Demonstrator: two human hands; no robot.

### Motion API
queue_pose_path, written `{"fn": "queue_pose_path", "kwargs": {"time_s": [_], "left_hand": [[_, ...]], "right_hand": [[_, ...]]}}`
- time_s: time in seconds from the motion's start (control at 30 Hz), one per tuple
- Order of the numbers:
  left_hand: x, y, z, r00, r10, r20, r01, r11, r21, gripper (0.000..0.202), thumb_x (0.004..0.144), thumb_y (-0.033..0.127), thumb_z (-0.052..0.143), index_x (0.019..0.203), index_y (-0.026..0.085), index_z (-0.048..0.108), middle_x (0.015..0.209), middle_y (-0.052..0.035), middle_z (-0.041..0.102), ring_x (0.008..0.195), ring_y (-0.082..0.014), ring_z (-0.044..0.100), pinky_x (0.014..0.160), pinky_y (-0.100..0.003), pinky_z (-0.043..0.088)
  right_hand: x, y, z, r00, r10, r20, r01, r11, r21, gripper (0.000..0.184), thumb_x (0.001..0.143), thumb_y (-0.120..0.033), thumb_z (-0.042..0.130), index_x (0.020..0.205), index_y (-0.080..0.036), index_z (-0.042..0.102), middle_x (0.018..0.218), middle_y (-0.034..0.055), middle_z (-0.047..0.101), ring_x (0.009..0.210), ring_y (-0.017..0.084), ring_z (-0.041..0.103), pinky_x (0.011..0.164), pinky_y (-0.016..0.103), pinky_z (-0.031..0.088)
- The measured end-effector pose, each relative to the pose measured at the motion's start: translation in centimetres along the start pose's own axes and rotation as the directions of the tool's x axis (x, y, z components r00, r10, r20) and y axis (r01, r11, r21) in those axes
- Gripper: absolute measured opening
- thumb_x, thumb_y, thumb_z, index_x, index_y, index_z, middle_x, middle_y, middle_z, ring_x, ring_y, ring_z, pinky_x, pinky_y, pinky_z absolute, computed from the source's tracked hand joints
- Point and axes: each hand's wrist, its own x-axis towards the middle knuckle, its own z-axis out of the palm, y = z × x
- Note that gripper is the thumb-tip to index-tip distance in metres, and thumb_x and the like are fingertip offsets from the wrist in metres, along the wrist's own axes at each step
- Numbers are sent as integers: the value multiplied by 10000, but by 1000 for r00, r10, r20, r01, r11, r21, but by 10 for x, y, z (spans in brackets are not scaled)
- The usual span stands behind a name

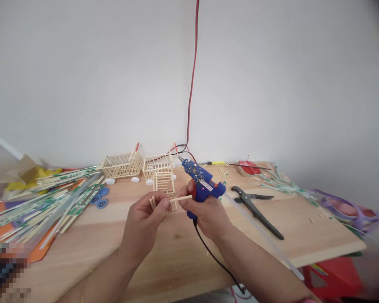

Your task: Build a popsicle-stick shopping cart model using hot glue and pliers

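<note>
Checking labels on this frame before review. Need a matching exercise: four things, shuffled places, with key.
Things
1. blue glue gun
2. black hand tool
3. blue discs
4. red-and-black cable

Places
A. beside the wrapped sticks, at the left
B. running down the wall
C. in the right hand
D. flat on the wooden tabletop, to the right of both hands

Pairs: 1-C, 2-D, 3-A, 4-B
</note>
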Motion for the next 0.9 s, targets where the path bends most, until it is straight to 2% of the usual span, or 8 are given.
{"fn": "queue_pose_path", "kwargs": {"time_s": [0.17,0.27,0.4,0.53,0.6,0.67,0.8,0.9], "left_hand": [[-7,-2,8,998,-21,57,22,1000,-6,219,802,362,637,731,157,602,556,46,422,509,-66,301,483,-217,241],[-10,0,9,998,-1,68,-3,998,62,223,813,359,625,727,154,607,565,39,430,520,-70,315,487,-217,252],[-10,6,6,994,22,109,-38,989,144,216,805,357,644,723,159,612,560,47,404,522,-66,316,488,-213,248],[-5,13,0,992,-25,127,28,999,-17,221,774,388,678,809,174,636,562,63,353,506,-57,295,478,-208,228],[-3,15,-1,988,-58,141,68,995,-69,238,754,389,699,836,171,649,563,64,366,499,-51,289,473,-205,219],[-2,16,-1,985,-85,148,97,993,-69,232,738,365,720,834,166,647,554,67,375,491,-44,282,466,-199,202],[1,17,1,979,-119,166,128,991,-47,206,732,315,733,783,158,609,540,78,367,478,-36,270,450,-191,178],[2,18,1,973,-158,170,175,980,-92,238,729,304,737,718,152,554,531,86,349,464,-30,249,439,-191,172]], "right_hand": [[-5,7,4,1000,16,14,-16,1000,3,282,694,-270,733,802,-215,478,735,-33,577,661,108,510,591,235,404],[-6,5,5,999,-20,51,20,1000,-5,250,705,-286,731,759,-202,501,733,-32,557,676,106,514,657,254,423],[-2,-6,1,997,-42,69,47,997,-59,251,695,-325,740,710,-191,528,681,-40,516,602,91,464,575,235,389],[4,-15,-8,989,15,146,25,963,-270,221,701,-336,740,682,-165,602,608,-36,501,545,80,409,501,225,313],[7,-14,-11,982,51,183,4,957,-289,220,681,-328,758,686,-166,609,616,-32,520,556,85,426,506,226,316],[10,-11,-13,978,73,195,-21,966,-258,233,656,-317,778,686,-169,599,635,-31,534,574,89,445,518,226,330],[15,-1,-10,984,121,129,-104,986,-129,309,588,-278,821,731,-186,563,625,-54,526,553,81,456,521,219,348],[15,2,-5,982,136,128,-136,991,-14,349,586,-252,822,781,-203,537,628,-65,539,536,73,462,521,212,355]]}}
